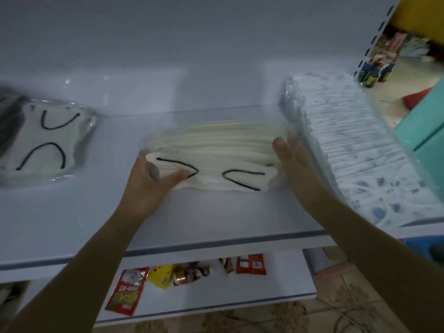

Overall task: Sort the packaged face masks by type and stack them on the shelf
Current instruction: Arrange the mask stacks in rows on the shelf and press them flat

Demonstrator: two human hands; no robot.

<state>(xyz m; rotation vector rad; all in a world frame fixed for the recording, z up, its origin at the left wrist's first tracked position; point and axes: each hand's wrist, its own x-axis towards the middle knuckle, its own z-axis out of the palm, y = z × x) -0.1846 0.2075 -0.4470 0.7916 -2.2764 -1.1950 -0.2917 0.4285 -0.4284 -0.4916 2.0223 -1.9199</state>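
On the lower shelf (276, 292), print on the red snack packet (125, 293) is too blurry to be read. Above, mid-way along the shelf (216, 219), the cream mask stack (216, 150) is gripped at its left end by the left hand (149, 181), thumb on top, and pressed by the flat right hand (290, 157). Squeezed unevenly, the slick packs could get fanned out, or the leaning white mask stack (348, 140) just beside could be knocked.

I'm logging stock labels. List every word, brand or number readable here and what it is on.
Red snack packet, lower shelf: pale characters, too blurred to read.
Second red packet: white label, too small to read.
Cream mask stack, patterned mask stack, left mask pack: no text visible.
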